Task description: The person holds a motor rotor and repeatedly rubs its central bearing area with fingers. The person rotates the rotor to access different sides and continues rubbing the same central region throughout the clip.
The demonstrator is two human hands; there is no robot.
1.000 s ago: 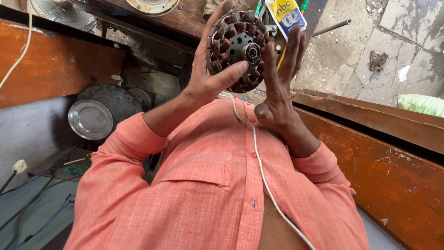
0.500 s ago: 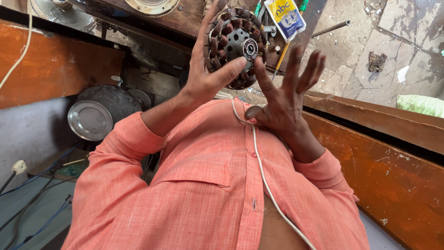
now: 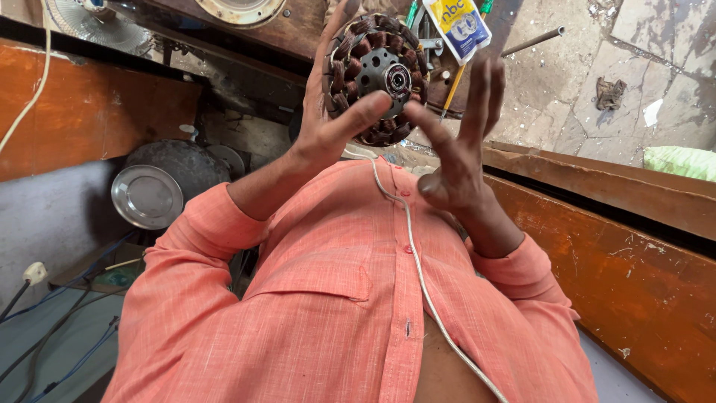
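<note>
the left hand [image 3: 328, 127] grips the stator [image 3: 377, 78] at upper centre, thumb near its hub; the right hand [image 3: 455, 157], cupping it a second ago, has let go and spreads open just beside, so one hand bears it

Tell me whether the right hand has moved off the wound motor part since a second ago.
Yes. The right hand has come off the stator toward the orange board; the left hand holds it alone.

Left hand's fingers [image 3: 333, 45] hidden behind stator [image 3: 377, 78].
</note>
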